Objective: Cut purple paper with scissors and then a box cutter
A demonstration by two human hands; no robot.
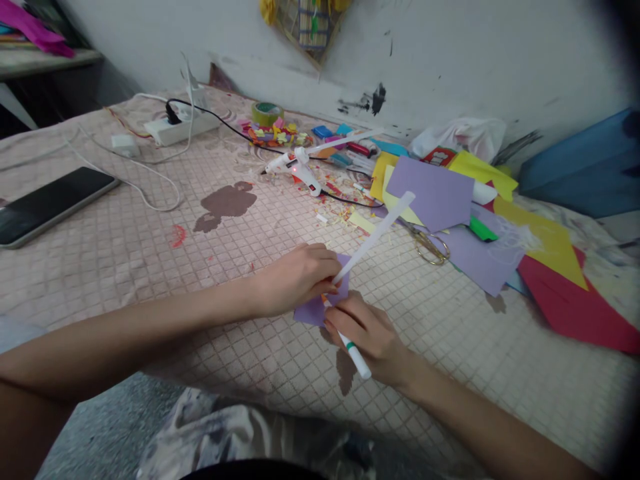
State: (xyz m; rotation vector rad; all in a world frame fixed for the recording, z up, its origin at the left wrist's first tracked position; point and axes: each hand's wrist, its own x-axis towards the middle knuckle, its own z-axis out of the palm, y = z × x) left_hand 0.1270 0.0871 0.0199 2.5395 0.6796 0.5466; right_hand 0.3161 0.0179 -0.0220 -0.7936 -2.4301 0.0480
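- Right hand (367, 337): nearer of the two hands to the body, curled around a white marker with a green band (354, 355), the marker's tip angled up and left toward the paper.
- Left hand (295, 280): fingers closed in a pinch over a small purple paper piece (313, 310), just beyond the right hand and touching it.
- Between the hands: the lower end of a rolled white paper tube (375, 233), its long axis running up and right, away from the body; unclear which fingers bear it.
- Right of the hands: gold-handled scissors (430, 248), lying on a quilted pink cover (150, 280), beside purple card sheets (430, 190), yellow card (543, 240) and red card (575, 300).
- Straight beyond the hands: a white hot glue gun (303, 172) with a lit red light, amid paper scraps (277, 133).
- Farther left: a smartphone (50, 203), a white power strip (183, 127) and a roll of tape (267, 113).
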